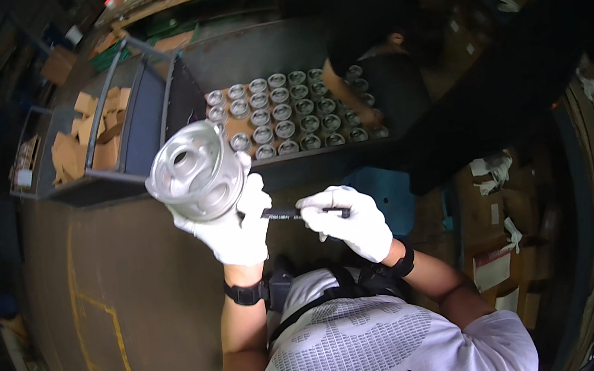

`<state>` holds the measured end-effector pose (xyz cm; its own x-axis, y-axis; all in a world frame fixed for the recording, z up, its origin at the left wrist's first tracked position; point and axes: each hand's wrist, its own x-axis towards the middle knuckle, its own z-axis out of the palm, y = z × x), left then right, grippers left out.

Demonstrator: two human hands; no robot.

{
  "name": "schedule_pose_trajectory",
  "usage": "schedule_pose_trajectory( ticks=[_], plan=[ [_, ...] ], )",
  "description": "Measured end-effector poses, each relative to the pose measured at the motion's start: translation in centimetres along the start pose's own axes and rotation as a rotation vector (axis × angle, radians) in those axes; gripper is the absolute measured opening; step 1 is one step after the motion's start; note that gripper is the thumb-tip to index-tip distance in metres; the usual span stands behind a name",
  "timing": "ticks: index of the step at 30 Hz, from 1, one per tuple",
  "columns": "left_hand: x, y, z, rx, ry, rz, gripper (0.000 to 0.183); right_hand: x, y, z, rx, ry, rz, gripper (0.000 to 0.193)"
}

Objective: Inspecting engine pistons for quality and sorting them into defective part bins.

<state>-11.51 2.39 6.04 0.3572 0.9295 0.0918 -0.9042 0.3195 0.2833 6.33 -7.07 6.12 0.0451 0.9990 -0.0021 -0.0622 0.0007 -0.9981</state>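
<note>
A silvery metal piston [194,170] is gripped in my white-gloved left hand [232,233], raised at the left of centre with its hollow inside facing up. In my right hand [350,222], also gloved in white, is a black marker pen [284,215]. The pen lies nearly level between both hands, and its left end meets the fingers of my left hand. Whether those fingers also pinch that end, I cannot tell. Beyond my hands, many similar pistons [282,111] stand in rows on brown cardboard inside a dark bin.
Across the bin, a person in dark clothes [353,13] leans over and reaches among the pistons. A grey cart [144,108] holding torn cardboard [92,137] stands at the left. Along the right are cardboard boxes [521,208] with white gloves. A blue surface [386,196] lies behind my right hand.
</note>
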Motion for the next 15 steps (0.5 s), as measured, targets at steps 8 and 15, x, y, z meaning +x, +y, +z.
schedule_pose_trajectory(
  ticks=[8, 15],
  plan=[
    [1.5, -1.5, 0.6, -0.149, -0.134, -0.165, 0.084, -0.9, 1.2, -2.9, -0.786, 0.035, -0.701, 0.022],
    [1.8, -2.0, 1.4, 0.185, -0.161, -0.091, 0.097, -3.1, 0.4, 0.9, -0.889, 0.171, -0.408, 0.041]
  ],
)
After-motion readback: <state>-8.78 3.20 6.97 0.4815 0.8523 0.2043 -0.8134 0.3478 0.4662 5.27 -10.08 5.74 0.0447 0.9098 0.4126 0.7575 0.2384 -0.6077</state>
